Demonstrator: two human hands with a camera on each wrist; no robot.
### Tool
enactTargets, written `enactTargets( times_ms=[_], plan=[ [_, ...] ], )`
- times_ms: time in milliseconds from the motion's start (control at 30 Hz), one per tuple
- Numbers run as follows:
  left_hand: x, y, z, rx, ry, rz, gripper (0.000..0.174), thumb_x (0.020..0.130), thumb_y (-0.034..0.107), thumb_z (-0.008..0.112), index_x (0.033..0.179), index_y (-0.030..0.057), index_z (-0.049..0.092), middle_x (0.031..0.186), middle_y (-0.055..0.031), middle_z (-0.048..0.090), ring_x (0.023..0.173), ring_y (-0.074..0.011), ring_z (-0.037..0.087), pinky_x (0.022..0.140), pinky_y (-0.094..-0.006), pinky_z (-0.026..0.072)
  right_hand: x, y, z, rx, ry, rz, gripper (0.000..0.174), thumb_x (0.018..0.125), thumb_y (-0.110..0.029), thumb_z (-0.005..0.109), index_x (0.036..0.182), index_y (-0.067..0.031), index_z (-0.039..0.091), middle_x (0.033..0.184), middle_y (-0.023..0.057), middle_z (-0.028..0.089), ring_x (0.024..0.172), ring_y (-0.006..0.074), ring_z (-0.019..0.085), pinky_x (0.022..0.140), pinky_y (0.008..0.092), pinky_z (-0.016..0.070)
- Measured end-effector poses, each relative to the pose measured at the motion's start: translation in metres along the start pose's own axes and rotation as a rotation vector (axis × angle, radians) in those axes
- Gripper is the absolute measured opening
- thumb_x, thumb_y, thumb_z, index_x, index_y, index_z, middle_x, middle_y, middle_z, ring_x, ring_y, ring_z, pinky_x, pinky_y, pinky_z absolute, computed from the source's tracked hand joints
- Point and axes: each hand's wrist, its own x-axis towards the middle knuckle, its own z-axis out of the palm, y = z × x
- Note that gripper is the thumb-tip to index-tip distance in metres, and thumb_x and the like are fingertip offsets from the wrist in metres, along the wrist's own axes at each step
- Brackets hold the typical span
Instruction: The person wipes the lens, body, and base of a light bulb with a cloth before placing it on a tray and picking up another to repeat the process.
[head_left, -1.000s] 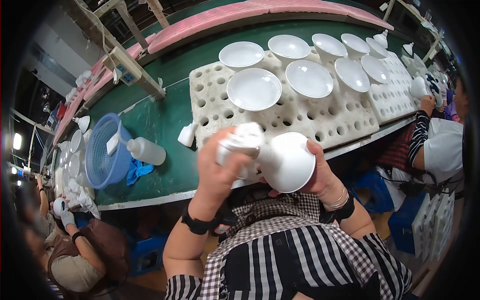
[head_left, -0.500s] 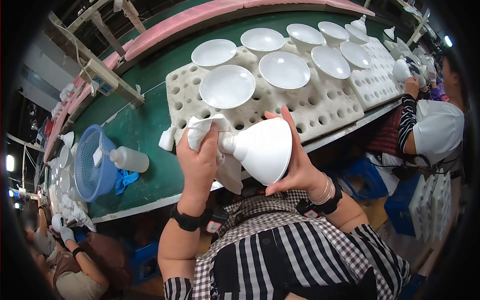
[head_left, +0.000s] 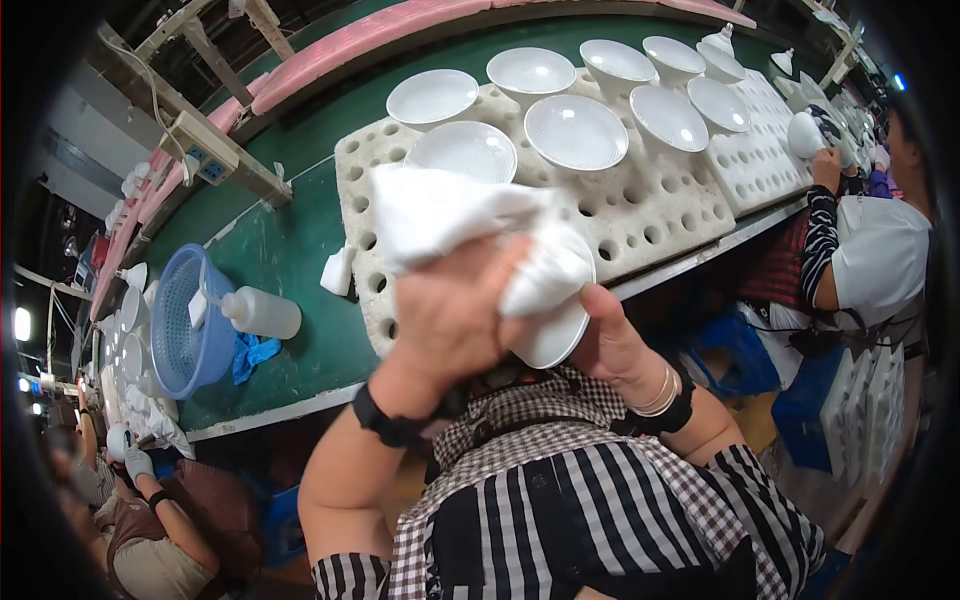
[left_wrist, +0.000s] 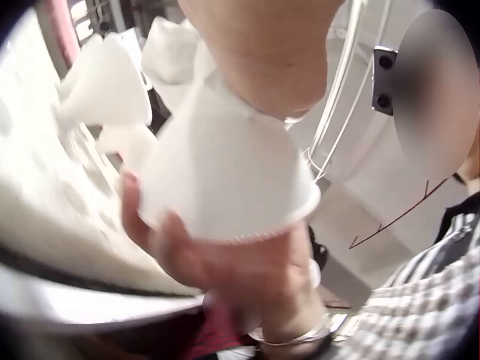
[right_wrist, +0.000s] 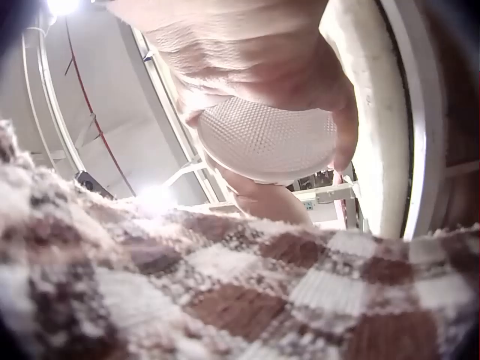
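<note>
A white cone-shaped reflector lamp (head_left: 556,338) is held in front of the body, partly hidden by a cloth in the head view. My right hand (head_left: 622,345) grips it by its wide rim, thumb on one side and fingers around the other. In the right wrist view the dimpled lens face of the lamp (right_wrist: 270,139) shows beneath the palm. My left hand (head_left: 455,305), blurred, holds a bunched white cloth (head_left: 440,212) against the lamp's outer side. The left wrist view shows the lamp's smooth side (left_wrist: 225,172) above the right hand's fingers (left_wrist: 176,247).
Several similar lamps (head_left: 575,132) stand lens up in a white foam board (head_left: 650,205) with holes. To the left are a blue basket (head_left: 190,345), a squeeze bottle (head_left: 265,312) and a blue rag (head_left: 255,355). Other people sit at both sides along the green bench (head_left: 300,235).
The cloth in my left hand has moved from the lamp's narrow base, half a second ago, to its wide side. The lamp has turned in my right hand.
</note>
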Motion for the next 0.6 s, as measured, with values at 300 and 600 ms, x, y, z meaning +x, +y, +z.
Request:
enactTargets(
  times_ms=[300,600],
  plan=[
    [-0.006,-0.02,0.007,-0.227,0.162,-0.471,0.035,0.097,0.023,0.056,0.073,-0.0009,0.064,0.06,-0.0141,0.059,0.05,-0.0327,0.056,0.051,-0.0396,0.0441,0.008,-0.015,0.016,-0.945,0.055,-0.322,0.132,0.069,-0.051,0.086,0.157,-0.0054,-0.001,0.158,0.0225,0.02,0.145,0.034,0.027,0.116,0.0456,0.0285],
    [0.002,-0.015,0.007,-0.641,0.028,-0.814,0.044,0.102,0.03,0.046,0.082,-0.0032,0.065,0.063,-0.0125,0.06,0.058,-0.0229,0.057,0.061,-0.0375,0.0455,0.008,-0.052,0.02,-1.538,-0.125,-0.601,0.143,0.049,-0.052,0.094,0.156,-0.0035,0.012,0.156,0.0272,0.019,0.141,0.0455,0.029,0.114,0.0492,0.0319]
  ],
)
